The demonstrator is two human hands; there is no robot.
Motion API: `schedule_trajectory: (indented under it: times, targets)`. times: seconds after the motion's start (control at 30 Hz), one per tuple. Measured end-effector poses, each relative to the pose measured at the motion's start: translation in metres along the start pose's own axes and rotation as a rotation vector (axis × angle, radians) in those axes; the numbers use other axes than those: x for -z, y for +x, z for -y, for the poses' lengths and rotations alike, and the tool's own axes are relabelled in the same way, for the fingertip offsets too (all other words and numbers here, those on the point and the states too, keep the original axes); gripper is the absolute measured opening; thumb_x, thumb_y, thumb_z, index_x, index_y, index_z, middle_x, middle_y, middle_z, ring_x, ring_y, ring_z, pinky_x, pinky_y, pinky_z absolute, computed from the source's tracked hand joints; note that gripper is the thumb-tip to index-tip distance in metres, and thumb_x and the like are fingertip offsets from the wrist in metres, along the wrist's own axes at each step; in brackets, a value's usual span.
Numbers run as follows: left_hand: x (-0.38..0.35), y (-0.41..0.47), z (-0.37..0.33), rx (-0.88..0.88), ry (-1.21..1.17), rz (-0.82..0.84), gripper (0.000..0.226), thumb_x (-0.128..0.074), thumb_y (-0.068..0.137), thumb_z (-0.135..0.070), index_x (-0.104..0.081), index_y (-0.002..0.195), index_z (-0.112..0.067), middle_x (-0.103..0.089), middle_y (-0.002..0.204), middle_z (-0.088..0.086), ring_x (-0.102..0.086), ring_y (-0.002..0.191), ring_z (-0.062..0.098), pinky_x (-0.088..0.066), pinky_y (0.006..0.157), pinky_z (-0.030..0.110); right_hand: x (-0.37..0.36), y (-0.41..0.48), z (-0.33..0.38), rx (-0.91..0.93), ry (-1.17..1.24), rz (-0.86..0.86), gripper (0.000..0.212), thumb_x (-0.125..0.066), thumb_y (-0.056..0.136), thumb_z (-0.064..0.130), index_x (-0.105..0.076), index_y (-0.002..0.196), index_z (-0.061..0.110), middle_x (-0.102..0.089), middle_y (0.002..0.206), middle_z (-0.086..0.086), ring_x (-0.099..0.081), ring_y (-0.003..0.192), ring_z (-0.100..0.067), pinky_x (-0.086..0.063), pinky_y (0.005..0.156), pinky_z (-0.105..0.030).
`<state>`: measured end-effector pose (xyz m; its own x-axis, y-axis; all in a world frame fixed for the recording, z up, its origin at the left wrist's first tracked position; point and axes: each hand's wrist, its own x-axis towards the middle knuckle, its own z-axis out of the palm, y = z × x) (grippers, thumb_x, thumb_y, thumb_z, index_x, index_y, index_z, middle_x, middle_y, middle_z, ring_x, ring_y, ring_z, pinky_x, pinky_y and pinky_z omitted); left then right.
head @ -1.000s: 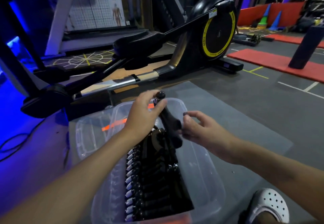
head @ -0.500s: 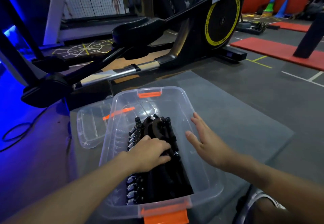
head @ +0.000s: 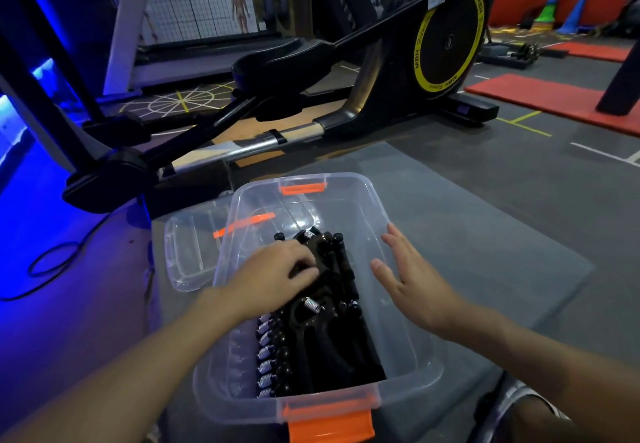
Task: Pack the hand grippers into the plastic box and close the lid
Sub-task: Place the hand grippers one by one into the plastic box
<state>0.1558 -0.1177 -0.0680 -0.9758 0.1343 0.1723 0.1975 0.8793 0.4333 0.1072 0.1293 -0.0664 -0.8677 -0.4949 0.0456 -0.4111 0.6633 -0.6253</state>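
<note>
The hand grippers (head: 322,335), black with silver coil springs, are lying packed in a row inside the clear plastic box (head: 427,368), which is sitting open in the lower centre of the frame on a grey mat (head: 502,234). The left hand (head: 277,276) is reaching into the box, its fingers curling over and gripping the gripper at the far end of the row. The right hand (head: 412,279) is hovering over the box's right wall, fingers straight and slightly spread, holding nothing. Orange latches are showing at the near end (head: 330,425) and the far end (head: 304,188) of the box. The clear lid (head: 188,252) is lying flat just left of the box, partly hidden behind its wall. Beyond the box, a black elliptical trainer (head: 363,71) is crossing the upper frame; its yellow flywheel ring (head: 420,71) is carrying the letters "MBH". A black cable (head: 52,259) is looping at the left, a red mat (head: 554,99) is lying at the upper right, and an anatomy chart (head: 239,2) is hanging at the top, its text too small to read.
</note>
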Motion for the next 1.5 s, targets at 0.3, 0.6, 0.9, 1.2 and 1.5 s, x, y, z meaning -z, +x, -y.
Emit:
schedule_trajectory:
  times: [0.3,0.6,0.9,1.2,1.5]
  targets:
    - [0.009,-0.062,0.025,0.280,-0.329,-0.280,0.014,-0.062,0.078,-0.037,-0.070,0.067,-0.036,-0.071,0.099,-0.008,-0.054,0.121,0.003,-0.038,0.105,0.034,0.003,0.003,0.007,-0.130,0.235,-0.057,0.055,-0.054,0.095,0.033,-0.034,0.145,0.019,-0.043,0.131,0.001,-0.051,0.110,-0.014,-0.041,0.106,-0.039]
    - [0.011,-0.053,0.015,0.288,-0.551,-0.335,0.031,-0.048,0.066,-0.050,-0.073,0.061,-0.032,-0.071,0.096,-0.023,-0.052,0.112,-0.013,-0.032,0.098,0.015,0.006,0.026,0.006,-0.259,0.589,-0.240,0.035,-0.058,0.090,0.013,-0.048,0.120,0.028,-0.058,0.089,0.003,-0.057,0.066,-0.011,-0.040,0.054,-0.023]
    - [0.001,-0.009,0.008,0.241,-0.554,-0.238,0.029,-0.053,0.069,-0.049,-0.074,0.065,-0.030,-0.067,0.109,-0.017,-0.054,0.113,-0.005,-0.041,0.105,0.035,0.026,0.031,-0.015,-0.335,0.597,-0.291,0.047,-0.059,0.085,0.015,-0.046,0.127,0.029,-0.059,0.098,-0.002,-0.061,0.077,-0.017,-0.045,0.060,-0.030]
    - [-0.006,0.045,0.017,0.164,-0.405,-0.094,0.024,-0.051,0.075,-0.048,-0.072,0.069,-0.039,-0.058,0.120,-0.023,-0.040,0.115,-0.020,-0.028,0.096,0.015,0.038,0.034,-0.039,-0.115,-0.166,-0.025,0.082,-0.064,0.084,0.036,-0.018,0.151,0.023,-0.022,0.128,-0.010,-0.045,0.114,-0.031,-0.030,0.096,-0.021]
    - [0.001,0.039,0.021,0.157,-0.408,-0.160,0.021,-0.053,0.084,-0.033,-0.070,0.095,-0.029,-0.052,0.130,-0.014,-0.040,0.119,-0.012,-0.029,0.107,0.027,0.032,0.049,-0.029,-0.078,-0.655,-0.100,0.058,-0.028,0.092,0.055,-0.043,0.137,0.023,-0.039,0.140,-0.015,-0.037,0.133,-0.032,-0.028,0.109,-0.049]
